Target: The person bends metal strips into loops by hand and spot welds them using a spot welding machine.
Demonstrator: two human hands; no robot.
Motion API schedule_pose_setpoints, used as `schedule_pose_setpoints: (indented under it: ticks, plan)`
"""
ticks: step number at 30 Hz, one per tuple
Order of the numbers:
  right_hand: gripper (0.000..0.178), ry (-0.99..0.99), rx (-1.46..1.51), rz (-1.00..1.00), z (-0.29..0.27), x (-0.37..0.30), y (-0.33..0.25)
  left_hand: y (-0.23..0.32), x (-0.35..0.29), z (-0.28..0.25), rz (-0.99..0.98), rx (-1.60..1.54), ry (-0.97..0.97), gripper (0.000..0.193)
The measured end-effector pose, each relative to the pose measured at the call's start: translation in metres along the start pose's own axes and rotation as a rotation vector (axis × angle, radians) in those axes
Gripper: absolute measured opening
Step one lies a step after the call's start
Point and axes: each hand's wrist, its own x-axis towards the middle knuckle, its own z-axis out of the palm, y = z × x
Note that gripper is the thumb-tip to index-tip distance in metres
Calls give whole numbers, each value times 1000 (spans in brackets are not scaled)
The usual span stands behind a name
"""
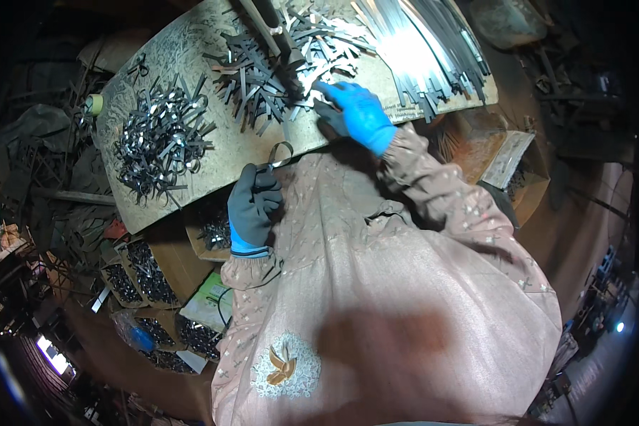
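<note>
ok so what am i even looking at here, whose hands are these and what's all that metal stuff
This is one picture from a camera worn on a person's head, looking down at their own gloved hands; the wide lens bends the edges. The left hand, in a dark glove, holds a bent metal strip loop at the edge of a wooden board. The right hand, in a blue glove, reaches into a pile of flat metal strips. A heap of finished loops lies further left, and long strips lie at the top right.
</note>
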Motion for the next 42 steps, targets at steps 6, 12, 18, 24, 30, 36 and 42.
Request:
schedule_pose_setpoints:
  ticks: [6, 12, 18, 24, 30, 36, 42]
  plan:
    - [36, 125, -295, -336, 35, 27, 34, -4, 5, 20, 78, 286, 178, 26]
    - [45, 159, -25, -213, -4, -16, 25, -13, 8, 26, 645, 1091, 112, 40]
    - [48, -102, 673, -205, -48, -47, -7, 22, 62, 33, 675, 1320, -341, 58]
    - [49, -335, 831, -224, -81, -49, -28, 25, 91, 68, 616, 1361, -694, 65]
    - [41, -558, 1214, 46, -95, -45, -10, 3, 77, 68, 775, 1267, -548, 66]
    - [44, -373, 1574, 554, -104, -22, -6, 0, 61, 95, 1033, 1656, -331, 65]
    - [36, -572, 1148, 537, -88, -3, -52, -12, 60, 102, 1094, 1803, -317, 69]
